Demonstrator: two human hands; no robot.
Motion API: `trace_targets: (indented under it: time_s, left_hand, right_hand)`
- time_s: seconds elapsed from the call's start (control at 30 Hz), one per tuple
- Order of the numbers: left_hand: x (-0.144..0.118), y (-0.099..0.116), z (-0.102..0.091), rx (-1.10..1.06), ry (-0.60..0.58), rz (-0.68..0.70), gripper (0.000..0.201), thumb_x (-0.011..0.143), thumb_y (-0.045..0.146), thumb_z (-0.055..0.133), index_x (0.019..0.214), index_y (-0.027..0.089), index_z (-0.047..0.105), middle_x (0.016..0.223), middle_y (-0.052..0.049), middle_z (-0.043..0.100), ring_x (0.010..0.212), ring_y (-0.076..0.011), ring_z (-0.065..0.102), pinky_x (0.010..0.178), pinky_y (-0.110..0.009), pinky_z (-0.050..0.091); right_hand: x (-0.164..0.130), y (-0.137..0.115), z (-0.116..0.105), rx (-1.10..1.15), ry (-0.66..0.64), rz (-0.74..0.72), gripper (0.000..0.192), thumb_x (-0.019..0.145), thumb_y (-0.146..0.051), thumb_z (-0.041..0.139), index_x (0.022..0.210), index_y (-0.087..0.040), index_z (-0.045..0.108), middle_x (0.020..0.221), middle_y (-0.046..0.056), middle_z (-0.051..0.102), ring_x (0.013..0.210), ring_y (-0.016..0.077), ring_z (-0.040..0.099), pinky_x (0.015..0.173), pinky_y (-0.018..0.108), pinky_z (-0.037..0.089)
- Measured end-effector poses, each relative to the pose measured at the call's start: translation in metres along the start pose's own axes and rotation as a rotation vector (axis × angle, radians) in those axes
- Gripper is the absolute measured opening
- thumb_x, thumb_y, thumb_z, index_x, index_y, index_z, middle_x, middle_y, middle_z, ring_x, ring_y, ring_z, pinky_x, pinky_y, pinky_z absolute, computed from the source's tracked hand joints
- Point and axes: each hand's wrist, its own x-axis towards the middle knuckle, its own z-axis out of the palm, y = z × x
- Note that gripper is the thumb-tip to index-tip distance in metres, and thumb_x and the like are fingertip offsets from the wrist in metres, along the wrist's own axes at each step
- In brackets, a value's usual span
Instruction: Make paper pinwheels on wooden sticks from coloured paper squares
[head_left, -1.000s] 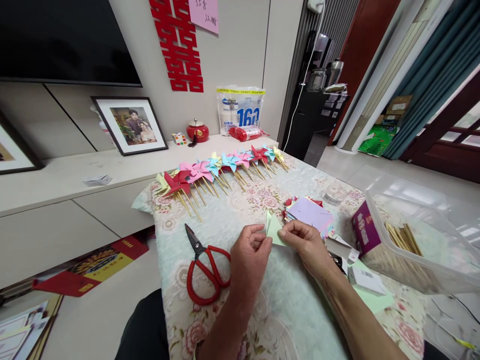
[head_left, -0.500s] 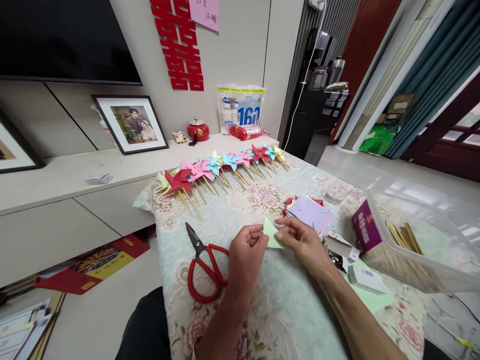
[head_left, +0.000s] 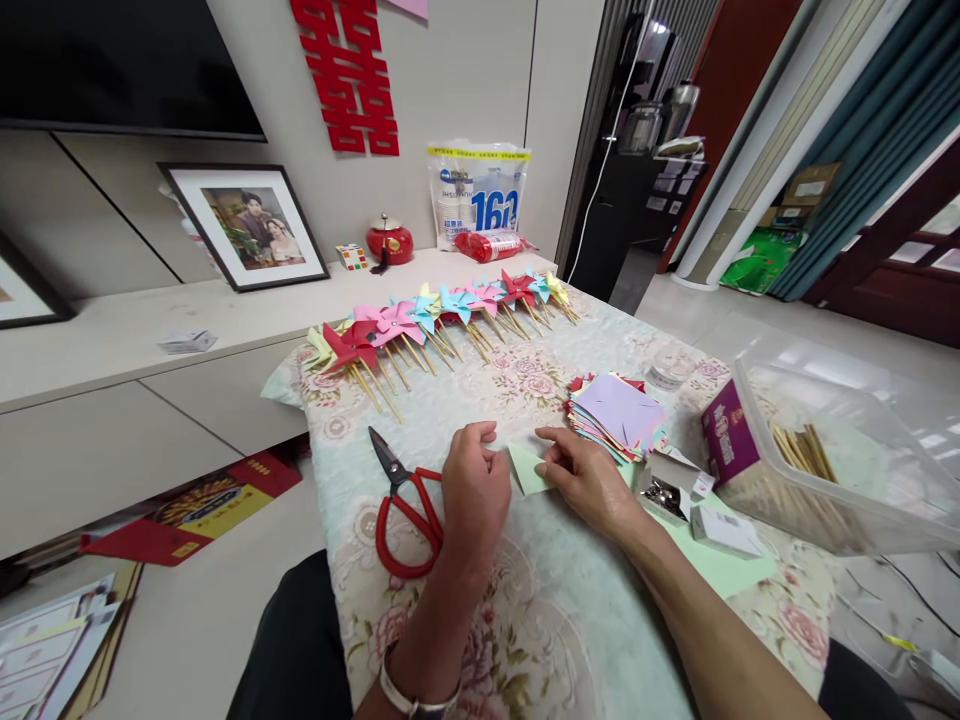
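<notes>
Right hand (head_left: 589, 482) pinches folded green paper (head_left: 528, 472) at frame center, one corner pointing upper left, long axis slanting down-right; left hand (head_left: 480, 485) curls beside it, can't tell if gripping. Right of center, open small box (head_left: 675, 470) holds metal fasteners (head_left: 661, 500); far right, clear bin (head_left: 885, 530) holds wooden sticks (head_left: 806, 450).

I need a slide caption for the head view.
Right hand pinches folded green paper, left hand beside it; red-handled scissors and paper pinwheels lie on the table.

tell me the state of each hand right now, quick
Left hand: fingers curled, beside the green paper; whether it grips it cannot be told.
Right hand: closed, holding the green paper.
</notes>
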Motion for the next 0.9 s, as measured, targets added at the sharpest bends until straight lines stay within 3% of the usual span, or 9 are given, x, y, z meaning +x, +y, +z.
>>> trace_targets:
  time_s: [0.17,0.37,0.5,0.63,0.9]
  left_hand:
    - [-0.002,0.002,-0.002,0.228,-0.152,0.086,0.016,0.082,0.009,0.057,0.091,0.019,0.066,0.091,-0.005,0.070,0.084,-0.0208,0.065,0.079,-0.033,0.049]
    - [-0.009,0.006,0.001,0.558,-0.332,0.154,0.005,0.084,0.018,0.064,0.086,0.021,0.068,0.096,-0.008,0.068,0.098,-0.0282,0.058,0.081,-0.036,0.044]
    - [-0.009,0.006,0.000,0.597,-0.371,0.150,0.004,0.085,0.020,0.065,0.088,0.022,0.067,0.099,-0.007,0.067,0.099,-0.0280,0.057,0.080,-0.035,0.042]
    - [-0.008,0.005,-0.001,0.605,-0.397,0.162,0.006,0.087,0.019,0.063,0.091,0.021,0.067,0.100,-0.007,0.066,0.100,-0.0285,0.056,0.079,-0.035,0.041]
    - [-0.009,0.007,-0.005,0.628,-0.426,0.179,0.012,0.088,0.016,0.059,0.097,0.021,0.066,0.104,-0.008,0.066,0.101,-0.0281,0.054,0.081,-0.035,0.041]
  right_hand:
    - [0.001,-0.003,0.005,-0.256,-0.007,-0.019,0.040,0.088,-0.017,0.055,0.127,-0.013,0.062,0.089,0.007,0.072,0.081,0.0217,0.064,0.075,0.032,0.044]
    - [0.003,-0.007,0.010,-0.420,-0.011,-0.054,0.037,0.089,-0.013,0.055,0.126,-0.012,0.062,0.107,0.013,0.070,0.098,0.0246,0.062,0.085,0.032,0.044]
    - [0.003,-0.007,0.008,-0.478,-0.013,-0.065,0.033,0.088,-0.012,0.058,0.120,-0.013,0.065,0.102,0.012,0.066,0.096,0.0245,0.059,0.083,0.032,0.043]
    - [0.001,-0.004,0.004,-0.368,0.018,-0.042,0.035,0.085,-0.015,0.065,0.120,-0.013,0.065,0.101,0.011,0.066,0.095,0.0233,0.059,0.085,0.032,0.044]
    - [0.002,0.000,0.007,-0.402,-0.088,0.010,0.063,0.079,-0.023,0.072,0.139,-0.016,0.054,0.116,0.013,0.058,0.109,0.0281,0.052,0.093,0.037,0.042]
